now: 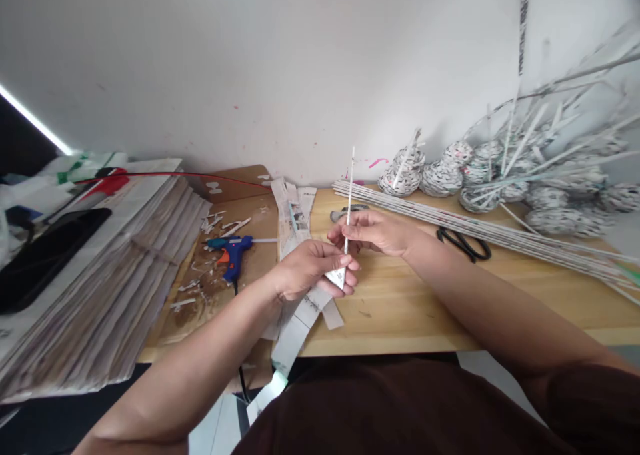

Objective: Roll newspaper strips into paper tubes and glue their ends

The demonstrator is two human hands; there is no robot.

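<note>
Currently, left grip clamped on paper strip; right grip, just beyond, on thin rod. Advisable: even strip tension.

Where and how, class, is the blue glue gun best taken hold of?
Probably by the blue handle, from the person's side: the glue gun lies with its handle toward the person, while its teal nozzle end points left, away from the grip.

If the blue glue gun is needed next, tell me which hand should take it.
The left hand looks better placed: the glue gun lies to its left, and the right hand, gripping the rolled paper tube, is farther away. The left would probably first have to release the paper strip.
</note>
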